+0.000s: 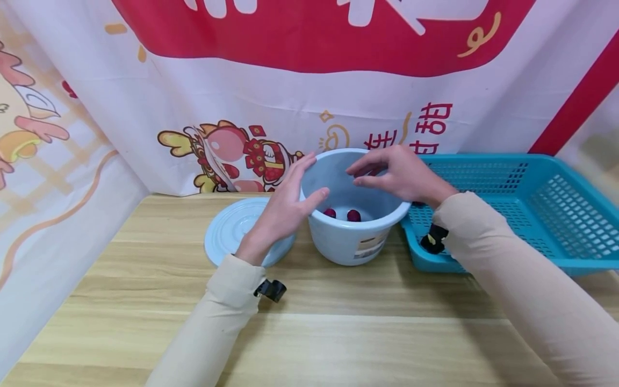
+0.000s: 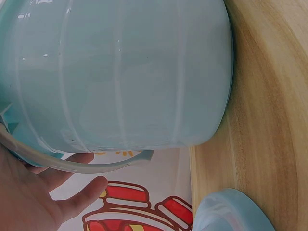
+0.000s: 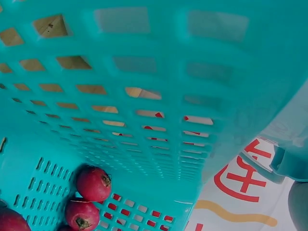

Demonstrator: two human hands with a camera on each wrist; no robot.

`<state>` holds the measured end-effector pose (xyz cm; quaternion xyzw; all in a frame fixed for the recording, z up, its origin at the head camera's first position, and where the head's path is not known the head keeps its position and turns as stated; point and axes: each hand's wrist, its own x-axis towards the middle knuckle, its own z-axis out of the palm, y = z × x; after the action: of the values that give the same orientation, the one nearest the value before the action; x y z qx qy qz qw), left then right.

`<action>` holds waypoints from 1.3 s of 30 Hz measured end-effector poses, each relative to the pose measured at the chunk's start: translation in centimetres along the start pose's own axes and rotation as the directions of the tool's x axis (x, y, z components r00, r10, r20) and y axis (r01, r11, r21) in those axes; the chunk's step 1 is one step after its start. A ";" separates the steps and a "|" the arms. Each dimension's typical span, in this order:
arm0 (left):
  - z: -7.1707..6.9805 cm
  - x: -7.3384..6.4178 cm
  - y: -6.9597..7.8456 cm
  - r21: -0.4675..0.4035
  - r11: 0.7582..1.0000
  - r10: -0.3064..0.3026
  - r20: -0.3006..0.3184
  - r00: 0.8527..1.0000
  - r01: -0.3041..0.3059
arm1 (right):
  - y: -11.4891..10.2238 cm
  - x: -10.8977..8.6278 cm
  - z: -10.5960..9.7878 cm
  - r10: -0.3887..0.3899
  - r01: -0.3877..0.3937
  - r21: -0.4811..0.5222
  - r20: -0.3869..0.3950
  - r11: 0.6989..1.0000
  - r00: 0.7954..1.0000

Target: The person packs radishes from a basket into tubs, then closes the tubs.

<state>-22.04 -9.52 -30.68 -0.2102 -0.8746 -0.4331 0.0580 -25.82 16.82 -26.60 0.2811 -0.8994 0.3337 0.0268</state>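
A light blue bucket stands upright on the wooden table, with red radishes at its bottom. My left hand rests at the bucket's left rim, fingers straight and thumb apart. The left wrist view shows that hand beside the bucket's handle. Over the bucket's opening, my right hand pinches a dark red radish, mostly hidden by the fingers. More radishes lie inside the teal basket in the right wrist view.
The round blue lid lies on the table left of the bucket. Close against the bucket's right side sits the wide teal basket. A printed cloth hangs behind everything.
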 end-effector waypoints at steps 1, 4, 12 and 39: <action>0.0 0.0 0.0 0.000 1.000 0.000 0.001 1.000 0.000 | 0.0 0.0 0.0 0.003 -0.003 0.005 0.001 1.000 1.000; 0.0 0.0 0.0 0.002 1.000 0.001 0.003 1.000 -0.001 | 0.1 -0.1 -0.1 0.001 -0.001 0.020 -0.006 1.000 1.000; 0.0 0.0 -0.1 -0.001 1.000 0.002 0.000 1.000 -0.002 | 0.4 -0.6 -0.4 0.030 -0.021 0.100 -0.088 0.995 0.996; 0.1 0.0 0.0 -0.005 1.000 0.001 -0.005 1.000 -0.001 | 10.6 -7.4 -7.8 0.373 -0.380 0.124 0.077 0.917 0.925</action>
<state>-21.99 -9.47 -30.71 -0.2096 -0.8734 -0.4356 0.0597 -26.22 31.83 -28.55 0.1126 -0.9120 0.3860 -0.0807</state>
